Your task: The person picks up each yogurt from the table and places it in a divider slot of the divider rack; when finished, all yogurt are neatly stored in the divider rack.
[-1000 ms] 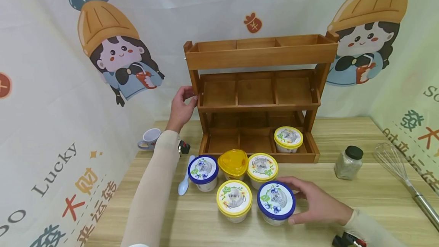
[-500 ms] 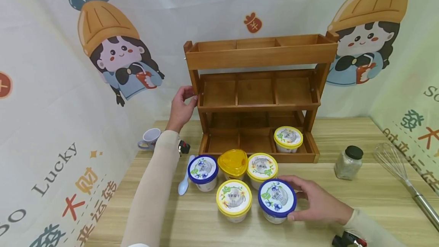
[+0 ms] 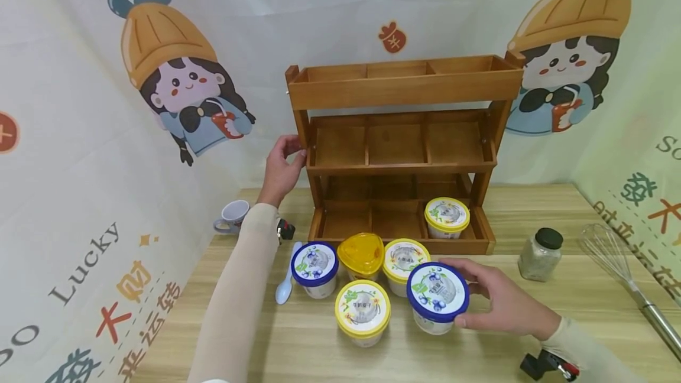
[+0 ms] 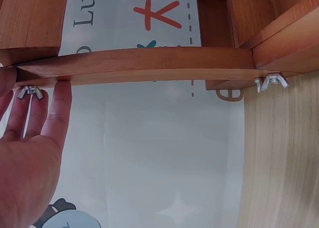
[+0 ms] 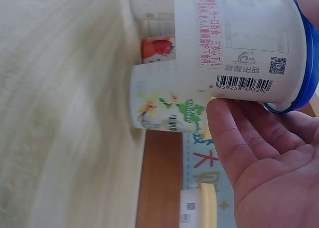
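My right hand (image 3: 502, 300) grips a pudding cup with a blue lid (image 3: 438, 291) by its right side, thumb near and fingers behind. In the right wrist view the cup (image 5: 239, 44) is tipped on its side relative to the camera and hangs off the table, a yellow-lidded cup (image 5: 167, 98) behind it. At the left side of a three-tier wooden rack (image 3: 404, 92), my left hand (image 3: 284, 170) pinches the side post; in the left wrist view its fingers (image 4: 61, 106) lie against the post beside a wing nut. One yellow-lidded cup (image 3: 447, 213) sits in the bottom tier's right compartment.
Before the rack stand two yellow-lidded cups (image 3: 363, 310), another blue-lidded cup (image 3: 315, 263) and an amber-topped container (image 3: 362, 253). A pale blue spoon (image 3: 284, 288) and a mug (image 3: 233, 215) are left; a black-capped jar (image 3: 540, 255) and a whisk (image 3: 630, 288) are right.
The right hand has raised the blue-lidded pudding cup off the table and carried it slightly right and toward the rack. The left hand stays on the rack's post.
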The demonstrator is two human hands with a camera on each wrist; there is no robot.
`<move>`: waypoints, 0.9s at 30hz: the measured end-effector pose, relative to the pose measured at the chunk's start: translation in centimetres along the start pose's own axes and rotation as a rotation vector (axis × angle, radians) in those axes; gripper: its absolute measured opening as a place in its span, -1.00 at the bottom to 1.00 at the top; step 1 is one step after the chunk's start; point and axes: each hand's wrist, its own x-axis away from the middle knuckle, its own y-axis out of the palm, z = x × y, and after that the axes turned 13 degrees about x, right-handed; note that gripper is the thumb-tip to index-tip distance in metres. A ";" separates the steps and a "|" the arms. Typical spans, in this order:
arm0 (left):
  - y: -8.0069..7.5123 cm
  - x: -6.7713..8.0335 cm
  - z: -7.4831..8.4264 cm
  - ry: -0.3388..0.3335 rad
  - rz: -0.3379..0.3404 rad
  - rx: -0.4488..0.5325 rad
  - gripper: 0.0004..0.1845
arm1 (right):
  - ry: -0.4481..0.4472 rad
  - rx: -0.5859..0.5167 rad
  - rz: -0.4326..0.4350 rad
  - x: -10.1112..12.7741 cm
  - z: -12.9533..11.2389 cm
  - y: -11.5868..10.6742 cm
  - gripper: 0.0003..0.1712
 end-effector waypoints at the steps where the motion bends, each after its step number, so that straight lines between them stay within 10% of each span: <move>1: 0.0 0.0 0.0 0.003 -0.002 -0.005 -0.62 | -0.005 0.004 0.008 0.0 -0.1 -0.1 -0.01; 27: 0.0 0.2 0.2 0.033 0.005 -0.028 -0.63 | 0.042 0.021 0.103 -4.2 -0.5 -3.2 -0.01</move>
